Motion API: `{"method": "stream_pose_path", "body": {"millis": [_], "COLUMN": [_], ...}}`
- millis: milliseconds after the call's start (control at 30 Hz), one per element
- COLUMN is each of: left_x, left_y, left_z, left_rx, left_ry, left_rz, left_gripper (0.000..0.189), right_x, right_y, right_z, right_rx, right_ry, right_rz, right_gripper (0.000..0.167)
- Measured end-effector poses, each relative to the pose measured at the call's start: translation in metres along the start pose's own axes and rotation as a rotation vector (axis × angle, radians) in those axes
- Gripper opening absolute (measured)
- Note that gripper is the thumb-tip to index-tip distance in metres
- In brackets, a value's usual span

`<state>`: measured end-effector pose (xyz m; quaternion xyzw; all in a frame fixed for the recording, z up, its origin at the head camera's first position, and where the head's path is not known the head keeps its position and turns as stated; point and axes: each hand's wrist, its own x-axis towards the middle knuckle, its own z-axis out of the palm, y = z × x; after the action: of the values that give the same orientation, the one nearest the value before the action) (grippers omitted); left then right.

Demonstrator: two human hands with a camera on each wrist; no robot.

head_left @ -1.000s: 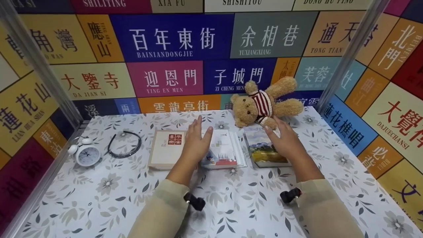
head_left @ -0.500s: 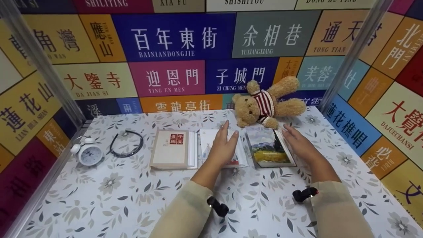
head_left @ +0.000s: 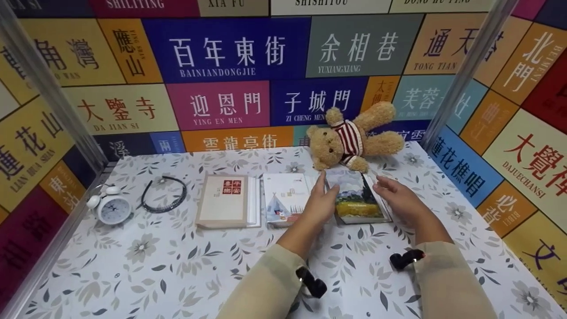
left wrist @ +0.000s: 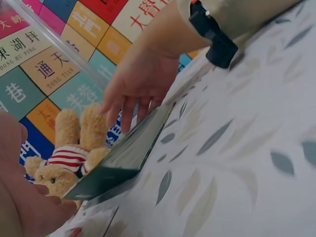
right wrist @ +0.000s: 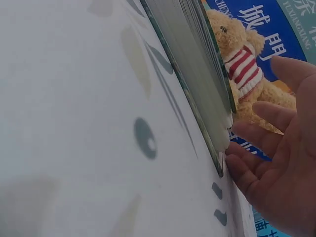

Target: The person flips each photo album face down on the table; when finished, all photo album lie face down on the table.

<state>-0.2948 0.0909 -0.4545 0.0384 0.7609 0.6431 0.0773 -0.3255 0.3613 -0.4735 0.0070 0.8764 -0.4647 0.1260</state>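
Observation:
A book (head_left: 358,197) with a painted landscape cover lies flat on the patterned cloth. My left hand (head_left: 320,200) is at its left side, fingers extended and thumb apart, partly over the neighbouring white book (head_left: 283,195). On the other side, my right hand (head_left: 401,199) stands by the page edge with relaxed fingers. In the right wrist view, the fingertips of the right hand (right wrist: 276,133) are close to the pages (right wrist: 197,74); I cannot tell whether they touch. The left wrist view has the left hand (left wrist: 34,187) beside the book's near left corner.
A teddy bear (head_left: 347,141) in a striped sweater lies behind the book against the wall. Left of the white book is a beige book (head_left: 225,199) with a red square. Further left are a dark headband (head_left: 164,195) and a white alarm clock (head_left: 111,207). Clear posts mark the corners.
My left hand has moved right, from between the beige and white books to the landscape book's left side. My right hand has shifted from over that book to its right edge.

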Motion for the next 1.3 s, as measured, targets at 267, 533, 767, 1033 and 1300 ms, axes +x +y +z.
{"method": "stream_pose_path", "body": {"millis": [267, 533, 767, 1033, 1300], "left_x": [0.0, -0.004, -0.008, -0.007, -0.004], "left_y": [-0.013, -0.025, -0.021, -0.019, -0.018], "left_z": [0.019, 0.022, 0.015, 0.014, 0.011], "left_rx": [-0.095, -0.146, -0.043, -0.158, -0.343], "left_ry": [-0.037, -0.083, -0.078, -0.043, -0.001], "left_rz": [-0.068, -0.065, -0.017, -0.045, -0.113], "left_gripper": [0.081, 0.074, 0.066, 0.075, 0.073], "right_x": [0.001, -0.003, -0.002, -0.004, -0.008], "right_y": [0.01, 0.008, 0.002, -0.002, -0.023], "right_z": [-0.001, -0.001, 0.01, 0.017, 0.021], "right_rx": [0.079, 0.005, -0.009, -0.024, -0.091], "right_ry": [-0.024, -0.037, -0.048, -0.064, -0.108], "right_rz": [-0.012, -0.021, -0.011, -0.023, -0.029], "right_gripper": [0.082, 0.083, 0.08, 0.078, 0.086]}}
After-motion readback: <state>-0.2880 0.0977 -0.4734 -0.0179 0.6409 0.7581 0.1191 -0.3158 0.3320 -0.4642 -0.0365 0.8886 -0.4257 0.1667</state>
